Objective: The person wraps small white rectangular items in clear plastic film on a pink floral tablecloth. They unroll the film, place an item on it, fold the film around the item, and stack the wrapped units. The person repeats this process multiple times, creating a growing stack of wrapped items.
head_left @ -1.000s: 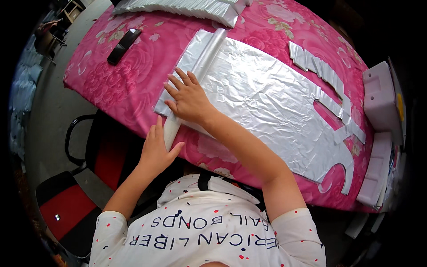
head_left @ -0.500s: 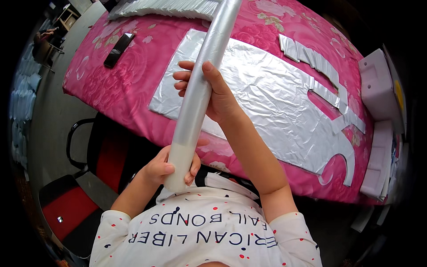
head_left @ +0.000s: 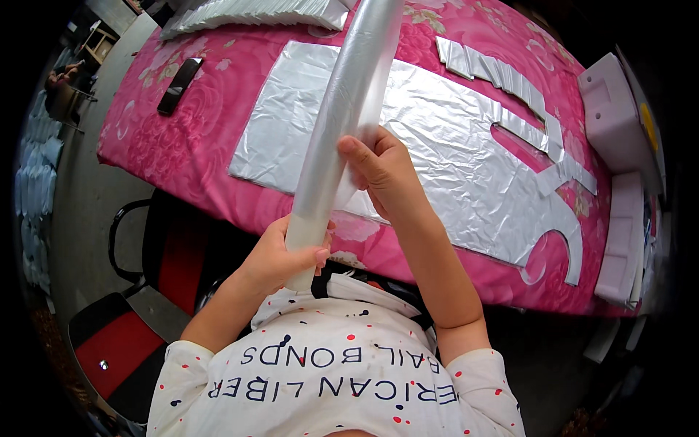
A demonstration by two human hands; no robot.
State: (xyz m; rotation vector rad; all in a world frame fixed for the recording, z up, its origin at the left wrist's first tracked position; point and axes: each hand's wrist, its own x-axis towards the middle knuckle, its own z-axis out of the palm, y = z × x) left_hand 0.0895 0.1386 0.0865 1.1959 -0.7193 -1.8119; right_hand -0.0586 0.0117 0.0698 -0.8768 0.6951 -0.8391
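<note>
Roll [head_left: 341, 109] held in both hands, its long axis going from the person's waist up, away and a little to the right

The left hand [head_left: 275, 255] wraps the near end, with the thumb across the front; the right hand [head_left: 393, 173] is farther up, on the right side, thumb tip against the roll, other fingers bent and partly hidden, so I cannot tell if they pinch the loose film [head_left: 371, 98] beside them. The roll crosses in front of the left part of the silver sheet [head_left: 451, 156]; its far end is cut by the top of the picture. Bare pink cloth [head_left: 226, 102] gives room on the left, between sheet and black thing [head_left: 180, 86]; the stack [head_left: 255, 16] limits the far side, the strips [head_left: 495, 71] the right
</note>
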